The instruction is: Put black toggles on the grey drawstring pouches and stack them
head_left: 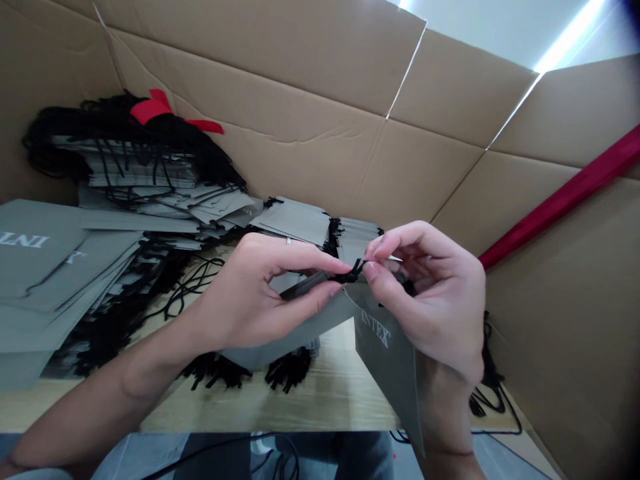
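In front of me a flat grey bag (387, 357) printed "INTEX" hangs open between my hands. My left hand (265, 287), with a ring on one finger, pinches a bunched black cord (350, 273) at the bag's top edge between thumb and forefinger. Thumb and fingertips of my right hand (425, 293) are closed on the cord's end, just right of the left fingertips. My right fingers partly hide the cord there.
Grey printed bags (50, 267) with black cords lie stacked on the left. Behind them rises a bundle of black cords (165, 133) tied with red ribbon. Smaller bag stacks (295, 220) stand at the back. Cardboard walls (300, 120) enclose the wooden table (340, 400).
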A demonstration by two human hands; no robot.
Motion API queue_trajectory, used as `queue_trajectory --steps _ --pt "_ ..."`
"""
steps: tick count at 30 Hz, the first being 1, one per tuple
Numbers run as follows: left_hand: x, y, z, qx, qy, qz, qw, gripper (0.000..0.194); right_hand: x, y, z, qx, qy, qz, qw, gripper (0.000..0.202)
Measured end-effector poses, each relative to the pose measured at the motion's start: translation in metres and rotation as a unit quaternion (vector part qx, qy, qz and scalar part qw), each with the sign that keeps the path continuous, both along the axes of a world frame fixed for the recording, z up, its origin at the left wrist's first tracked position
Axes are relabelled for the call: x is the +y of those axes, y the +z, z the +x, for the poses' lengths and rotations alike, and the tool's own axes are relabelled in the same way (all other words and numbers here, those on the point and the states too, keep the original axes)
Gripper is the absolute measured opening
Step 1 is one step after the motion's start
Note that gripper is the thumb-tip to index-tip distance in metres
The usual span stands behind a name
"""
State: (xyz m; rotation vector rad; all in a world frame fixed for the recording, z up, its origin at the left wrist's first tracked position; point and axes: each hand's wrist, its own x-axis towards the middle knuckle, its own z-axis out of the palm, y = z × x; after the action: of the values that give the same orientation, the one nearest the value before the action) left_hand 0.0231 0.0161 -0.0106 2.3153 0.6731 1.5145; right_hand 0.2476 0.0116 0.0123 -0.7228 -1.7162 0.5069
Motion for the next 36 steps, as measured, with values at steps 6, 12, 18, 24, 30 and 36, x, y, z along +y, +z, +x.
queue_trajectory --steps 6,12,18,24,30,36 --pt "-0.004 -0.001 -0.001 0.002 -0.021 -0.098 0.995 0.024 0.008 0.0 0.014 -0.118 0.098 0.005 0.988 0.036" --pt "-0.003 -0.004 -0.003 0.004 -0.047 -0.177 0.983 0.032 0.015 0.0 0.016 -0.212 0.126 0.055 0.968 0.025" --pt "-0.008 -0.002 -0.001 0.029 -0.041 -0.184 0.982 0.029 0.011 -0.002 0.012 -0.19 0.117 0.056 0.973 0.02" --pt "-0.012 0.009 -0.008 0.033 -0.083 -0.211 0.973 0.02 0.011 -0.009 0.008 -0.114 0.134 0.007 0.984 0.022" --pt "-0.01 0.01 -0.012 0.06 -0.051 -0.142 0.987 0.024 0.016 -0.008 0.006 -0.142 0.148 0.054 0.977 0.023" --pt "-0.008 0.009 -0.009 0.117 -0.008 -0.081 0.99 0.012 0.017 -0.006 0.008 -0.164 0.14 0.064 0.974 0.021"
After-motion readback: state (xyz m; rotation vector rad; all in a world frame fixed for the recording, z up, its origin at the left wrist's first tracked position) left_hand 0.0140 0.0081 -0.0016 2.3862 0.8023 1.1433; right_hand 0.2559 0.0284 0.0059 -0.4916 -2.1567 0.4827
